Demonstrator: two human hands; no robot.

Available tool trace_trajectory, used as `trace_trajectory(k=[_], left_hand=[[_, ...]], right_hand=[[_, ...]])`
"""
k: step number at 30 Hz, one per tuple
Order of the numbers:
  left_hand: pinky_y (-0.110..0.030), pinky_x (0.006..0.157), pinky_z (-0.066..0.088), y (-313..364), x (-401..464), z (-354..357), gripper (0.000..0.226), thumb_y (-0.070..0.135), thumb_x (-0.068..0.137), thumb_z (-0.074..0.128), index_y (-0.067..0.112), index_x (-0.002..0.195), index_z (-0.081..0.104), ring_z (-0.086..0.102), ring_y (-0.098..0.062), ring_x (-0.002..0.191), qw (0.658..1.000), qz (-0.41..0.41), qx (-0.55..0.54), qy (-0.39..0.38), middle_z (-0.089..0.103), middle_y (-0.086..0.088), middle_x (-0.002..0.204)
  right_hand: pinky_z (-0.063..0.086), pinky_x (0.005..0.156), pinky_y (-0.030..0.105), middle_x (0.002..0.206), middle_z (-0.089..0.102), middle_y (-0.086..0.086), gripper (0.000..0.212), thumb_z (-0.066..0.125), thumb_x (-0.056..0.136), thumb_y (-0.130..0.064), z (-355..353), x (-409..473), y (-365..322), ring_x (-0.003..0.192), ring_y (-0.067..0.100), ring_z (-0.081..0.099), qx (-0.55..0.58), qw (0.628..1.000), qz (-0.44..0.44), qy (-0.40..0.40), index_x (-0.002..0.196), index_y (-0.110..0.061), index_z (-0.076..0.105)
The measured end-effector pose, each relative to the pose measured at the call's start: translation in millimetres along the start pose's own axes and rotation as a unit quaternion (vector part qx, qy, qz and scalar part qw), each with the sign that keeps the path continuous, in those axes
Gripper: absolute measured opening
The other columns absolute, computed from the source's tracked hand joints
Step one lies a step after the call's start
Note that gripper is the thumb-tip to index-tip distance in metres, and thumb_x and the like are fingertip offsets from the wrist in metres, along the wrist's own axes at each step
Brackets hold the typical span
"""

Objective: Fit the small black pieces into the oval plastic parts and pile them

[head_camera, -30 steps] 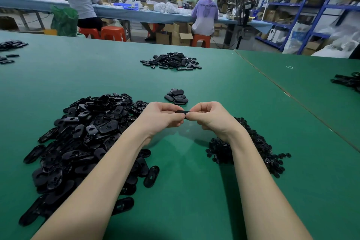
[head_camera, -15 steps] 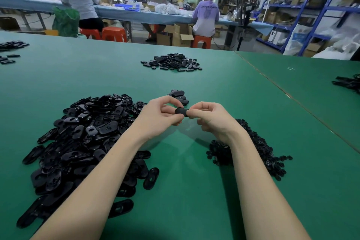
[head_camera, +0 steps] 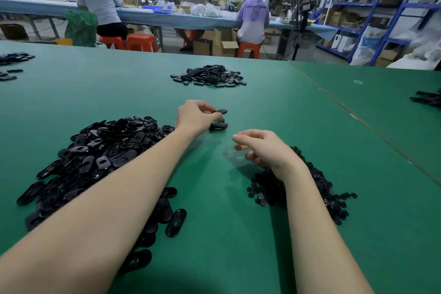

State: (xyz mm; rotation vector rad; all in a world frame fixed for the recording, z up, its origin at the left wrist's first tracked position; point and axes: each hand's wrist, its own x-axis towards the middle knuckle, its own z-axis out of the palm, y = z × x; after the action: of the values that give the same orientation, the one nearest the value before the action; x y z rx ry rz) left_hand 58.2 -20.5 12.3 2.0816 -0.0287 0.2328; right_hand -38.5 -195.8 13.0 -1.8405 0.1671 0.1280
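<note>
Left hand (head_camera: 196, 116) fingers curled on small pile of oval parts (head_camera: 218, 124); right hand (head_camera: 265, 150) loosely curled, empty. Green table (head_camera: 238, 234); workers, shelves (head_camera: 381, 7) beyond hands.

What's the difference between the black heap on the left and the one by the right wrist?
The left heap holds long oval parts with a slot; the right heap holds much smaller, rounder pieces. The left heap spreads wider, while the right heap is compact and partly hidden behind the right hand. Both are glossy black plastic lying loose on the green table.
</note>
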Motion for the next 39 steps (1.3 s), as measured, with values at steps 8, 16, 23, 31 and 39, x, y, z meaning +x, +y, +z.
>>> trace_trajectory(k=[8, 16, 23, 31, 39], left_hand=[[-0.035, 0.089, 0.054, -16, 13, 7, 0.031, 0.054, 0.077, 0.078, 0.031, 0.095, 0.068, 0.066, -0.015, 0.094, 0.998, -0.025, 0.055, 0.000, 0.071, 0.008, 0.092], [-0.024, 0.063, 0.044, 5, -27, -46, 0.027, 0.048, 0.094, 0.061, 0.023, 0.102, 0.068, 0.056, -0.007, 0.063, 0.996, 0.000, -0.085, -0.011, 0.072, 0.008, 0.090], [-0.017, 0.051, 0.039, -14, -83, -77, 0.024, 0.041, 0.097, 0.060, 0.024, 0.096, 0.076, 0.051, -0.003, 0.056, 0.977, -0.052, -0.203, -0.049, 0.072, 0.015, 0.078], [-0.018, 0.049, 0.035, -13, -91, -73, 0.019, 0.031, 0.099, 0.059, 0.020, 0.094, 0.074, 0.050, -0.005, 0.057, 0.967, -0.062, -0.231, -0.082, 0.070, 0.007, 0.085], [-0.017, 0.048, 0.037, -11, -90, -69, 0.019, 0.030, 0.098, 0.060, 0.021, 0.091, 0.076, 0.050, -0.005, 0.056, 0.961, -0.064, -0.254, -0.090, 0.070, 0.012, 0.076]], right_hand=[[0.039, 0.051, 0.018, 0.074, 0.076, -0.015, 0.019, 0.074, 0.091, -0.038, 4, -3, -2, 0.051, 0.004, 0.049, -0.006, 1.000, -0.004, -0.026, 0.101, -0.023, 0.075], [0.041, 0.055, 0.020, 0.078, 0.076, -0.014, 0.017, 0.072, 0.091, -0.040, 10, -4, -6, 0.057, 0.006, 0.053, -0.060, 0.998, -0.001, -0.036, 0.100, -0.026, 0.074], [0.045, 0.059, 0.021, 0.082, 0.075, -0.012, 0.013, 0.073, 0.091, -0.035, 40, -9, -25, 0.059, 0.006, 0.057, -0.237, 0.961, -0.056, -0.129, 0.097, -0.025, 0.074], [0.040, 0.060, 0.013, 0.060, 0.063, -0.020, 0.012, 0.085, 0.080, -0.032, 86, -18, -32, 0.056, -0.006, 0.054, -0.327, 0.908, -0.112, -0.239, 0.090, -0.027, 0.080], [0.039, 0.056, 0.011, 0.064, 0.060, -0.016, 0.016, 0.086, 0.082, -0.030, 95, -17, -32, 0.050, -0.007, 0.051, -0.351, 0.897, -0.120, -0.241, 0.085, -0.025, 0.070]])
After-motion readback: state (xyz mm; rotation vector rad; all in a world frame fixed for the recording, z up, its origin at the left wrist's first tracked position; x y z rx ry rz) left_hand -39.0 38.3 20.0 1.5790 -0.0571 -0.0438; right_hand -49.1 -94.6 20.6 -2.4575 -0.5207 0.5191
